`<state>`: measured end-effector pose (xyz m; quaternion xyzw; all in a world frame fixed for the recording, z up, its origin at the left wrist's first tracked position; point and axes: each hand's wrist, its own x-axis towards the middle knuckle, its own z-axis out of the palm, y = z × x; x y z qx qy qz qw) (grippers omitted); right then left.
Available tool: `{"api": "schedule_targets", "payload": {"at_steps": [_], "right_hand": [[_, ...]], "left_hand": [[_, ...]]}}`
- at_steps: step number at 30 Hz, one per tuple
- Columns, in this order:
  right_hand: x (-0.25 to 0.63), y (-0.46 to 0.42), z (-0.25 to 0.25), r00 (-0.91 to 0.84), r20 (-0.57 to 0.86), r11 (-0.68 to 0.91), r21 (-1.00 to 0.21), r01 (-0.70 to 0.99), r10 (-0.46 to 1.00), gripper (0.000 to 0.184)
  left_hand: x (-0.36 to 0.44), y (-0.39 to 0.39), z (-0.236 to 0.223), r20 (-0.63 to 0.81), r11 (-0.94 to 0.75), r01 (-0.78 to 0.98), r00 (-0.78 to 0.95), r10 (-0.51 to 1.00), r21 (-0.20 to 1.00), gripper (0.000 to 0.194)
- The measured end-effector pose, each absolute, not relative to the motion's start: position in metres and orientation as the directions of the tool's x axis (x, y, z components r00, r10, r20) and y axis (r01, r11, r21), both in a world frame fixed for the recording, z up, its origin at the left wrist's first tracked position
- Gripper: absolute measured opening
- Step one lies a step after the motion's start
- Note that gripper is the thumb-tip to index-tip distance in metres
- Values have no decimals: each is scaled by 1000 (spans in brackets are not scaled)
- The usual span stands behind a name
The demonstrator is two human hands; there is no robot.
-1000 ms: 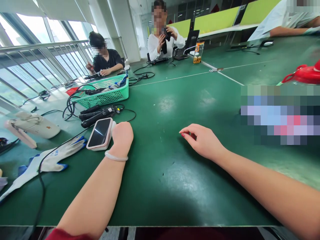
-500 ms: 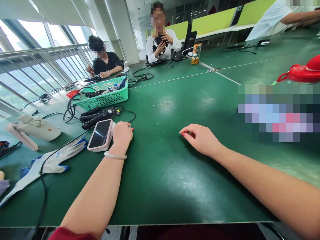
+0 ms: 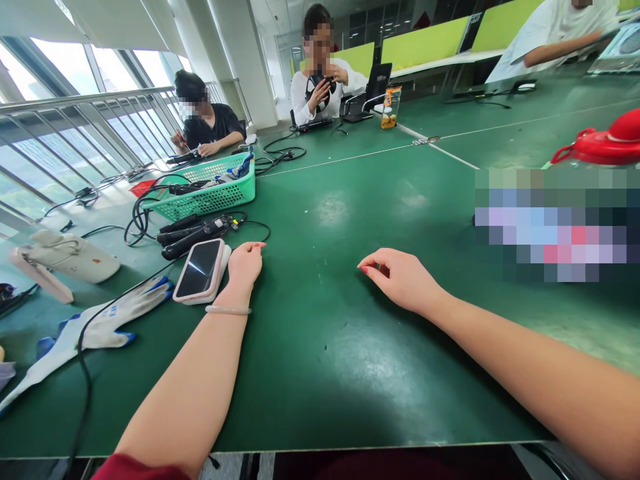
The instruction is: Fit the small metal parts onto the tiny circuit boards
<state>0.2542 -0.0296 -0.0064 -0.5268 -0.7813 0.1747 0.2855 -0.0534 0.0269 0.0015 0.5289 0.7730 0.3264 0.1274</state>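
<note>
My left hand (image 3: 245, 268) rests on the green table (image 3: 310, 320), closed with the thumb against the curled fingers. What it holds, if anything, is too small or hidden to make out. Just left of it lies a phone (image 3: 201, 268) in a pale pink case, screen up, on top of a white flat object. My right hand (image 3: 399, 277) lies on the table further right, its thumb and fingertips drawn together in a loose pinch with nothing visible between them. A gap of bare table separates the two hands.
White gloves with blue (image 3: 107, 323), black handheld devices (image 3: 195, 237) and a green basket (image 3: 215, 191) with cables lie to the left. A red-lidded container (image 3: 600, 143) stands at right beside a blurred area. A jar (image 3: 390, 110) and several people are further back.
My left thumb and fingertips have shifted slightly, and the hand sits a little further from the phone. My right hand has not visibly moved. A person at the far right has moved an arm.
</note>
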Motion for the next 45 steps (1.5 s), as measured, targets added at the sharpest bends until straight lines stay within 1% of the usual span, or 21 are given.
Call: {"api": "schedule_targets", "payload": {"at_steps": [2,4,7,9,11,13,15,17,20,22,26,28,29,31,34,36,38,39,41,45], "right_hand": [[253,-30,-6,-290,260,390,-573,721,921,20],[251,-31,-6,-303,262,400,-573,715,916,20],[247,-32,-7,-337,259,425,-579,696,905,19],[246,-32,-8,-366,246,438,-579,687,898,16],[245,-32,-10,-388,225,444,-571,690,894,14],[245,-31,-13,-397,209,442,-558,702,894,16],[247,-29,-16,-388,205,434,-547,716,899,18],[248,-28,-19,-377,224,437,-527,729,899,21],[250,-26,-21,-396,272,480,-475,738,877,29],[249,-26,-21,-432,278,514,-449,731,858,30],[247,-26,-20,-494,282,569,-441,694,822,26],[246,-26,-20,-509,287,583,-441,682,812,24],[246,-26,-20,-511,288,586,-443,679,810,23],[246,-26,-20,-515,286,588,-452,671,808,20],[247,-26,-20,-520,267,580,-477,661,812,15],[246,-27,-18,-518,242,564,-489,665,820,14],[246,-28,-17,-517,229,556,-493,669,825,15],[246,-29,-16,-517,229,556,-495,668,825,15],[247,-30,-13,-511,245,558,-507,657,824,16],[247,-34,-5,-435,303,528,-548,648,848,15]], "left_hand": [[-53,29,-4,157,192,715,-391,907,672,39],[-48,30,-7,160,143,707,-344,925,693,37],[-27,24,-9,122,35,684,-180,976,729,29],[-7,14,-7,84,-75,540,8,996,838,28],[13,2,-4,49,-102,355,154,987,929,30],[29,-10,1,44,-109,256,247,968,961,30],[37,-18,6,74,-144,238,277,958,960,28],[37,-19,8,79,-148,252,266,961,956,26],[34,-16,5,64,-127,264,233,970,956,25],[34,-15,1,50,-113,245,247,968,963,25],[42,-21,-2,-8,-39,108,404,915,993,30],[46,-25,-1,-1,-24,49,460,888,998,33],[46,-25,0,14,-33,33,453,891,999,33],[44,-23,2,52,-69,35,363,930,997,31],[35,-13,4,87,-94,75,90,992,993,27],[30,-7,4,72,-63,105,-82,994,992,27],[27,-4,4,53,-31,131,-167,985,991,28],[27,-4,3,48,-23,146,-173,984,989,28],[30,-7,2,45,-22,178,-121,992,984,28],[42,-19,1,12,-41,241,122,992,970,29]]}}
